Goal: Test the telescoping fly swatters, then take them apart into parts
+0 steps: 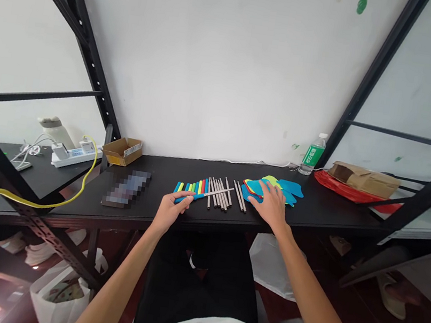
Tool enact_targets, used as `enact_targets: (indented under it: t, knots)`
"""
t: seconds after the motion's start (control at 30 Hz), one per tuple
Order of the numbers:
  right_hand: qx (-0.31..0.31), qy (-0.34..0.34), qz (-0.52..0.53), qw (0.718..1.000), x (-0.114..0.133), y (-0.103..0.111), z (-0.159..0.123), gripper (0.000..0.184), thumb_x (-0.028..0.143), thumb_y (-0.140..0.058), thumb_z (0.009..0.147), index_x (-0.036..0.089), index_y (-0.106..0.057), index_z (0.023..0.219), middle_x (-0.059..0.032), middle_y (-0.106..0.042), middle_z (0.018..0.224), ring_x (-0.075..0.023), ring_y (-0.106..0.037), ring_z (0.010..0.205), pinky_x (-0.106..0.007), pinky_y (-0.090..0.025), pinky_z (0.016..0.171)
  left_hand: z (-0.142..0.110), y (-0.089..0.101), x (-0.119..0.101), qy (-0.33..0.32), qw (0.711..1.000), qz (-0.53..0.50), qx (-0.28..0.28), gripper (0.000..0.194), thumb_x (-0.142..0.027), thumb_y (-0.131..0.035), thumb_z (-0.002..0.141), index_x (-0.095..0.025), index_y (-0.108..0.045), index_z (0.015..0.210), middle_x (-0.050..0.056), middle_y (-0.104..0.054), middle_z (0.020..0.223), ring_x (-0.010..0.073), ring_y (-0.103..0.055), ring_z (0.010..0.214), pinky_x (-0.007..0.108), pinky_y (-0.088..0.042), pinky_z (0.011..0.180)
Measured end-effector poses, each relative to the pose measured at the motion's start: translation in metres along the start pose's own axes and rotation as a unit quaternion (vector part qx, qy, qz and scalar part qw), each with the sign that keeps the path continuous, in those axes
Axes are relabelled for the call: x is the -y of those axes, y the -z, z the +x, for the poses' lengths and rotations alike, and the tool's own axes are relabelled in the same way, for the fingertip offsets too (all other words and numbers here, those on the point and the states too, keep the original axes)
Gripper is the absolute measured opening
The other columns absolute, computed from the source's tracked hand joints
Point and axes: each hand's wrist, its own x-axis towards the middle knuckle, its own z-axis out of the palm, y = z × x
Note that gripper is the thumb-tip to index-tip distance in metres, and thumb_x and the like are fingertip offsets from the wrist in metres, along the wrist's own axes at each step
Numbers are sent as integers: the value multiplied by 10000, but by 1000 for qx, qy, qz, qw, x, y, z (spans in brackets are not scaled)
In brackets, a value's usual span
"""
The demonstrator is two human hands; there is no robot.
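Observation:
My left hand (171, 210) is closed around the blue handle of a thin grey rod (219, 192), which points right and slightly up over the table. Under and behind it lies a row of short blue, yellow, green and red handles (191, 186). Several loose grey rods (222, 197) lie beside them, with a few more (239, 196) a little to the right. My right hand (272, 208) rests with fingers spread on a pile of flat blue, yellow-green and red pieces (292, 188). Its fingertips touch a blue piece on top.
A blurred phone-like slab (126, 189) and an open cardboard box (122, 152) sit to the left. A yellow cable (72, 199) crosses the left table edge. At right stand a green-labelled bottle (312, 155) and a brown package (364, 179). Black posts (92, 65) frame both sides.

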Motion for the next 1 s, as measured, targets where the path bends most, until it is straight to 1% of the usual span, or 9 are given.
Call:
enact_targets:
  t: [0.07,0.13,0.23,0.33,0.47,0.57,0.73,0.9,1.0]
  knots:
    - [42,-27,-22,999,-7,-4,-1,732,593,-589,885,195,-474,1488,-165,-454,1511,-439,-367,1375,-584,-347,1055,0,0,-1,1,1000,5,0,406,-462,-728,798,-145,-769,1047,-5,-568,643,95,-441,548,240,-370,543]
    - [57,-31,-15,998,-8,-8,-1,668,598,-577,893,192,-552,1424,-161,-486,1486,-419,-417,1349,-564,-343,1067,-1,0,-2,3,1000,5,-1,411,-468,-728,794,-143,-769,1042,-3,-570,638,99,-443,548,242,-372,543]
    - [43,-5,9,999,-5,-10,0,488,516,-597,907,191,-669,1264,-145,-578,1390,-383,-490,1281,-511,-376,1043,-1,-1,-3,4,1000,4,2,419,-467,-727,795,-140,-765,1053,-2,-568,642,98,-441,549,242,-372,545]
    - [31,14,28,999,-2,-8,2,370,431,-611,908,191,-698,1175,-133,-654,1247,-358,-557,1155,-461,-438,940,-1,-1,-3,3,1000,6,0,423,-469,-724,796,-141,-763,1062,-3,-567,645,96,-438,544,242,-372,542]
    - [25,19,32,999,-1,-6,2,281,384,-611,908,200,-715,1094,-123,-679,1131,-334,-580,1063,-427,-454,869,-1,-1,-3,6,1000,9,1,422,-472,-726,798,-137,-760,1053,2,-566,654,97,-439,553,240,-371,544]
    - [12,19,21,1000,-1,-6,0,302,397,-626,898,202,-718,1109,-135,-661,1149,-341,-564,1094,-427,-452,884,-1,-1,-3,8,1000,8,4,416,-469,-729,797,-137,-761,1044,4,-563,657,95,-436,561,238,-370,548]
    - [9,16,9,1000,3,-4,-1,503,453,-645,891,164,-634,1303,-171,-635,1273,-372,-539,1203,-458,-432,949,-1,-1,-4,8,1000,7,1,403,-465,-730,798,-143,-762,1039,-4,-561,653,92,-435,558,236,-368,551]
    - [27,9,22,999,7,1,-2,373,441,-552,957,190,-711,1183,-157,-725,1028,-334,-650,963,-385,-467,759,-1,-1,-5,8,1000,9,0,410,-469,-732,793,-140,-765,1036,-6,-564,639,97,-441,549,243,-370,549]
    - [-20,-20,38,999,7,3,-2,408,440,-438,1004,187,-729,1137,-161,-719,933,-309,-649,855,-353,-436,668,-1,-1,-5,7,1000,11,1,400,-460,-728,800,-141,-765,1038,-5,-561,646,97,-439,557,241,-371,554]
